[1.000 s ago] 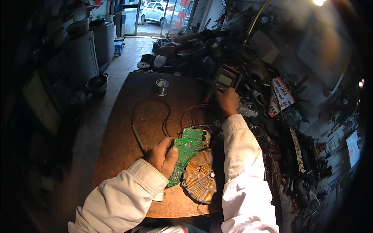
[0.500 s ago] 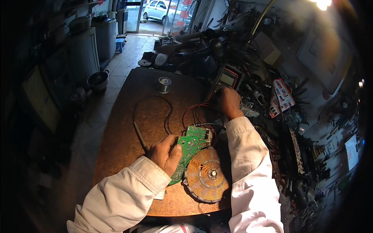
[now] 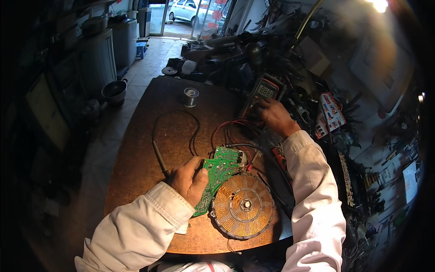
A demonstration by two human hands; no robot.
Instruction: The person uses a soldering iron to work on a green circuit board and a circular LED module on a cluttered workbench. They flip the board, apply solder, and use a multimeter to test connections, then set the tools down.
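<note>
My left hand (image 3: 189, 180) grips the left edge of a green circuit board (image 3: 219, 168), thumb on its upper face. Beside the board lies a round flat induction coil (image 3: 235, 217) with copper-coloured windings, its upper left rim close against the board. At the far right of the table, the fingers of my right hand (image 3: 278, 119) are bent together on the dial of a multimeter (image 3: 266, 89). Segments show on the meter's screen. My fingers cover most of the dial. Red and black test leads (image 3: 215, 136) curl between meter and board.
A soldering iron (image 3: 159, 156) with a looping cord lies left of the board. Farther back stands a spool of solder wire (image 3: 190, 97). Red-handled pliers or a probe (image 3: 277, 158) lie under my right forearm. Piled parts crowd the table's right side; a dark pot (image 3: 114, 93) is on the floor.
The multimeter's screen has gone from blank to showing segments. My right hand and forearm have shifted right, uncovering more of the coil. My left hand still holds the board.
</note>
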